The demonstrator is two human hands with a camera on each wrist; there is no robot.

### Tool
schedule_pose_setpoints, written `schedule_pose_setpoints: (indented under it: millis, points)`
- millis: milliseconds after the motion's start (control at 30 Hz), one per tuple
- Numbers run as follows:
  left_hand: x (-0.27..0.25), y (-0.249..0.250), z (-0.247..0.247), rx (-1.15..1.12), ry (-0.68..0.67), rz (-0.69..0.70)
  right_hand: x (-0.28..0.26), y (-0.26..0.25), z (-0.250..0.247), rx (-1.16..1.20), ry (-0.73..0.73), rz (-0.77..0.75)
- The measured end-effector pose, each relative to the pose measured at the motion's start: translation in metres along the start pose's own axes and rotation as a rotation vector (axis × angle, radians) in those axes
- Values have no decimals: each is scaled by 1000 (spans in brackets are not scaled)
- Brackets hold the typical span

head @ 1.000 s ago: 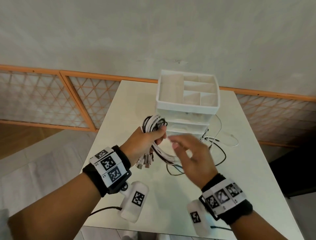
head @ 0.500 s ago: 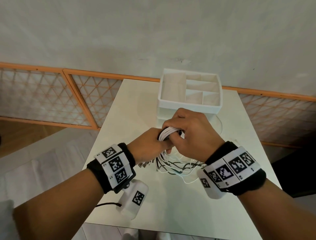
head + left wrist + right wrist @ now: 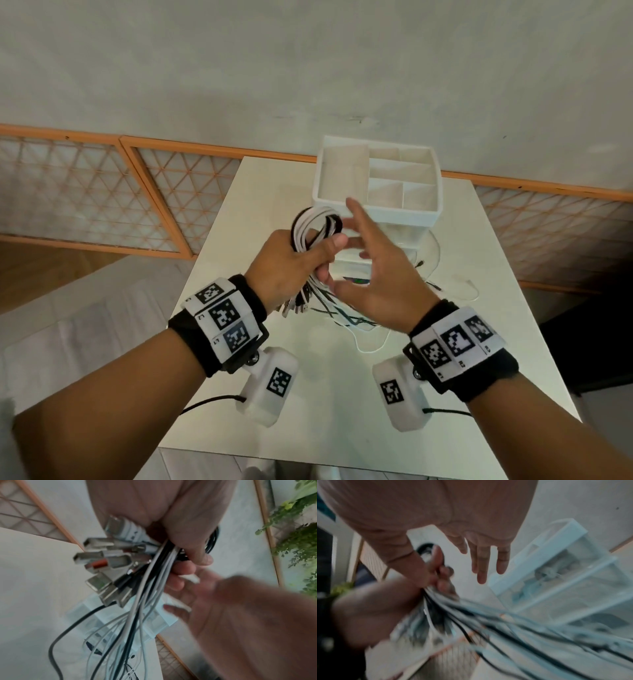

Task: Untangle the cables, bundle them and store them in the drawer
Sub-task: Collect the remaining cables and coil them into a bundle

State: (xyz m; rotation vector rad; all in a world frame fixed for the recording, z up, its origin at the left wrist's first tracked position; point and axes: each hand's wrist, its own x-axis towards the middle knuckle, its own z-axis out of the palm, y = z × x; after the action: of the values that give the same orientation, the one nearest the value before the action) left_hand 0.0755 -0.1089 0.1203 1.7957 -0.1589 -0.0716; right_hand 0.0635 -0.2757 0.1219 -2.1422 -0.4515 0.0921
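Left hand gripping a bundle of cables above the tabletop, right hand open beside it.

The left hand is clenched around a bundle of black and white cables: the looped part rises above the fist, the USB plugs stick out below it, and the loose strands trail down onto the middle of the white tabletop. The right hand is held just to the right of the bundle, fingers spread and straight, gripping nothing. Behind both hands, near the tabletop's far edge, stands a white drawer unit with a divided tray on top; thin white cable lies on the tabletop to its right.
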Motion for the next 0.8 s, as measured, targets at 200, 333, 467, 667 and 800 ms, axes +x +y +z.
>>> schedule_pose_setpoints:
  millis: [200, 333, 467, 667, 800]
  points:
    - [-4, 6, 4, -235, -136, 30, -16, 48, 46, -94, -141, 176]
    - [-6, 0, 1, -204, -148, -1, -14, 83, 33, -451, -147, 368]
    - [-3, -4, -1, -187, -70, 9, -21, 71, 31, -431, -198, 219]
    - [-8, -3, 7, -95, -209, 39, -8, 43, 46, -65, -79, 74]
    - [-9, 7, 4, -142, -204, -96, -2, 68, 34, -324, -85, 286]
